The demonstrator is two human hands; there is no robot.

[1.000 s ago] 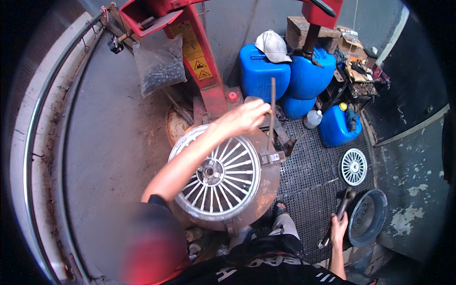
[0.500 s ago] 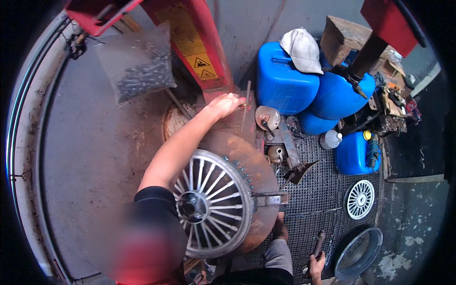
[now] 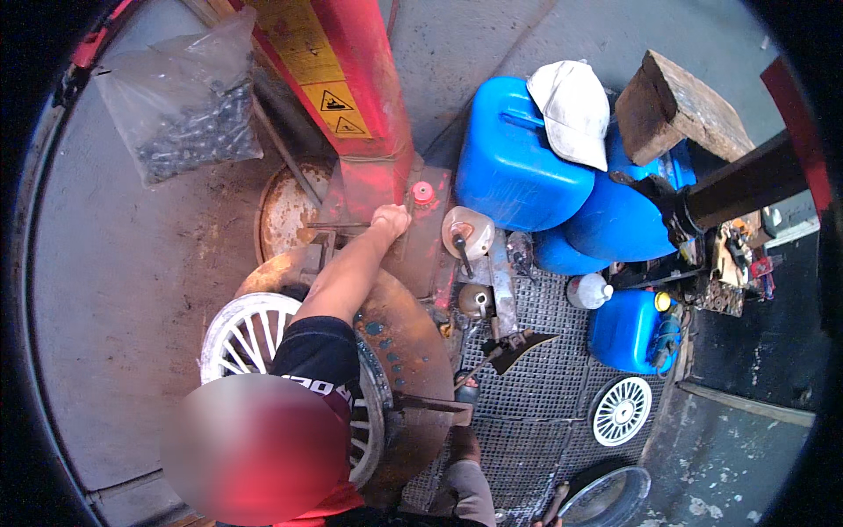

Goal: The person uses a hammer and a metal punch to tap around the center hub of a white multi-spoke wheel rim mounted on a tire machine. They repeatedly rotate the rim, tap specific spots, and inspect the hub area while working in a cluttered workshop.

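My right hand (image 3: 549,523) barely shows at the lower edge, closed on a brown bar-shaped tool with a rounded end (image 3: 557,501), beside a grey metal wheel ring (image 3: 634,483). My left hand is out of sight. A co-worker leans in at lower left, head and black sleeve covering part of a spoked wheel (image 3: 250,338) on a rusty round plate (image 3: 413,351). That person's hand (image 3: 392,220) touches the machine base at the foot of a red column (image 3: 373,114), next to a round red knob (image 3: 422,192).
Blue canisters (image 3: 518,167) stand at the back, with a white cap (image 3: 571,110) on top. A bag of metal parts (image 3: 193,123) hangs at left. A white spoked disc (image 3: 623,411) lies on the rubber mat (image 3: 527,439). A dark bar (image 3: 746,184) juts in from the right.
My view has shifted, and my right hand has dropped almost out of the picture. The co-worker's hand has left the upright rod and lies lower, left of the red knob.
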